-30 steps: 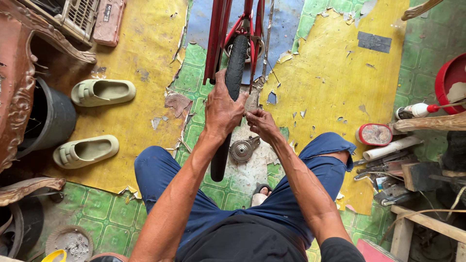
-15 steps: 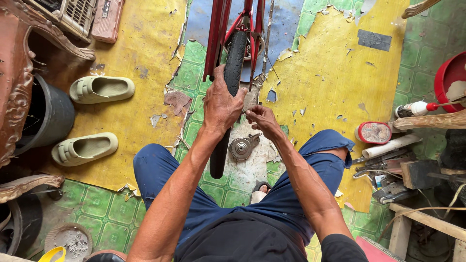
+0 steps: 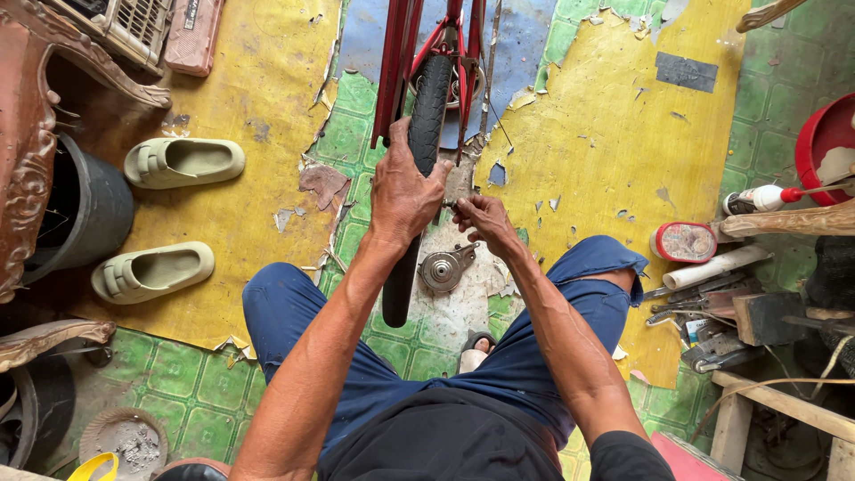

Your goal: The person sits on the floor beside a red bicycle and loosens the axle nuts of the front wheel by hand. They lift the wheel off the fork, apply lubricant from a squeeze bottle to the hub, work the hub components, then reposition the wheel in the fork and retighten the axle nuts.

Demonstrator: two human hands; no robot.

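A red bicycle frame [image 3: 395, 62] stands in front of me with its black tyre [image 3: 419, 151] running down between my knees. My left hand [image 3: 403, 191] is wrapped over the tyre and grips it. My right hand [image 3: 476, 216] is just to the right of the tyre, its fingers pinched on a small metal part at the wheel's side. What the fingers hold is too small to make out. A round metal hub part [image 3: 443, 268] lies on the floor below my hands.
Two pale green slippers [image 3: 183, 161] lie on the left next to a dark bucket [image 3: 85, 209]. Tools, a white tube [image 3: 717, 265], a round tin [image 3: 682, 241] and an oil bottle [image 3: 757, 199] crowd the right side. A red basin [image 3: 824, 142] sits at the far right.
My hands have stayed on the wheel. The right hand has shifted slightly lower beside the tyre; the left keeps its grip.
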